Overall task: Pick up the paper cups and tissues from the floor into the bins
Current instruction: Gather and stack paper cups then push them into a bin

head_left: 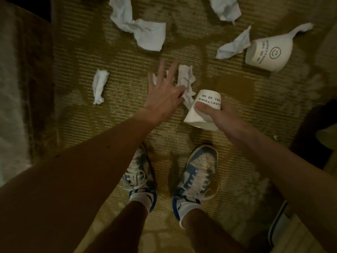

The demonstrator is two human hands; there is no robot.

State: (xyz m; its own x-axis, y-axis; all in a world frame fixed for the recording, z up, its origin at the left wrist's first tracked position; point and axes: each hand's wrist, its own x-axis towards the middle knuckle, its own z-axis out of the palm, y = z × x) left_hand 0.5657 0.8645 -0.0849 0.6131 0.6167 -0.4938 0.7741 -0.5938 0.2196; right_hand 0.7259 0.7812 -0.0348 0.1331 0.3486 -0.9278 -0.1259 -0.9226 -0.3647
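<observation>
Right grip (pixel 215 114) is curling round a paper cup (pixel 198 108), thumb across its print. Left grip (pixel 164 94) is spreading three fingers, index and thumb apparently pinching the crumpled tissue (pixel 186 81) just left of that cup, though it's blurry. Second cup (pixel 268 53) is lying on the carpet (pixel 127 57), up-right of it.

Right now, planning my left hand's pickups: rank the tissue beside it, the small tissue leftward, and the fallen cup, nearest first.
1. Torn tissue, pinched by the left hand.
2. Small tissue, to the left.
3. Fallen cup, far right.
</observation>
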